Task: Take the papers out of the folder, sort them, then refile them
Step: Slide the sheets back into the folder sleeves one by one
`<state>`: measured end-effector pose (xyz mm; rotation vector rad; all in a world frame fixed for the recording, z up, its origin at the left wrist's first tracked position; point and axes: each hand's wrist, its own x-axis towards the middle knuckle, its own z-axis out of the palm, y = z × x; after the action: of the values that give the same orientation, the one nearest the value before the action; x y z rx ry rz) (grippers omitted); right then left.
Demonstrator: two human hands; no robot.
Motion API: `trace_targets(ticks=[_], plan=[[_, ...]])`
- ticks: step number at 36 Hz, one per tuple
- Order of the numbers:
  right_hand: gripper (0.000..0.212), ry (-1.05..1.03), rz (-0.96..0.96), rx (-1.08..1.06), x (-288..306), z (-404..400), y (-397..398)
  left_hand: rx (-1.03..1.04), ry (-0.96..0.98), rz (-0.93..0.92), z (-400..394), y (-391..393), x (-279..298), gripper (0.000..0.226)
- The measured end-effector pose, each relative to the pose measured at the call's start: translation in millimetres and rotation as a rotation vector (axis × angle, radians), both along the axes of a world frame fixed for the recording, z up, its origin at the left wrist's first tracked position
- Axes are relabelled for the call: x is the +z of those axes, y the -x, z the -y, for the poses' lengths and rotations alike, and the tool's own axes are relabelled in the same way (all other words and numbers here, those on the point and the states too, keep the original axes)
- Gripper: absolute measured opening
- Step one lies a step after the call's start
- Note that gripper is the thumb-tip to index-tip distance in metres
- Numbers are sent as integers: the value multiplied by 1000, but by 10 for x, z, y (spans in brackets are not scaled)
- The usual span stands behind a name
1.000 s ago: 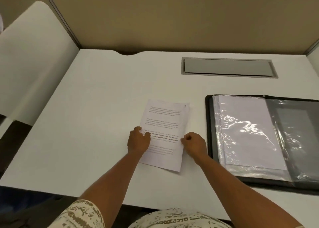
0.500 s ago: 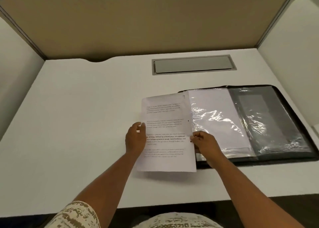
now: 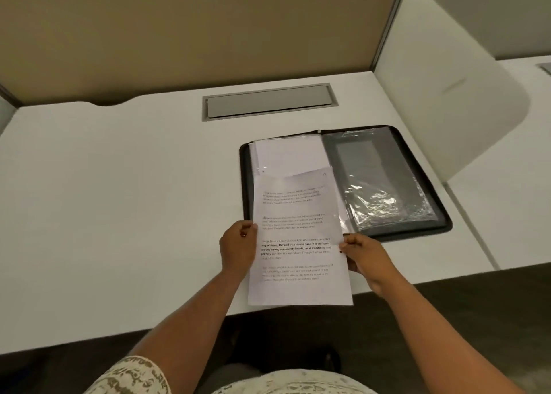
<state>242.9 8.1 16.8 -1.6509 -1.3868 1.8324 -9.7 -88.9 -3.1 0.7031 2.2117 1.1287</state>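
Both hands, left and right, pinch our printed sheet over the folder; it could buckle against what looks like the sleeve mouth.

the person wears a short-sleeved shirt, cream with a dense brown print that looks like broken letters. both forearms are bare. the left hand and right hand wear no rings.

printed sheet over open folder
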Motion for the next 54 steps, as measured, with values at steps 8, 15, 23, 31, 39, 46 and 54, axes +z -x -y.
trace_targets(ticks=[8, 15, 23, 31, 39, 46, 54], plan=[[13, -15, 39, -38, 98, -38, -704, -45, -65, 136, -53, -719, 51, 8], [16, -5, 3, -127, 216, -259, -889, -55, -122, 273, -254, -902, 48, 9], [13, -19, 48, -176, 127, -605, -1025, -130, -100, 427, -615, -1004, -9, 4], [16, 23, 84, -169, 8, -719, -1265, -256, -4, 521, -821, -1140, -86, 25], [21, 87, 47, -144, -125, -756, -1515, -330, 111, 503, -879, -1436, -88, 12], [15, 12, 143, -79, -186, -885, -1790, -276, 125, 327, -869, -1770, -177, 8], [20, -18, 175, -31, -257, -850, -2243, -218, 26, -233, -1174, -2084, -120, 12]])
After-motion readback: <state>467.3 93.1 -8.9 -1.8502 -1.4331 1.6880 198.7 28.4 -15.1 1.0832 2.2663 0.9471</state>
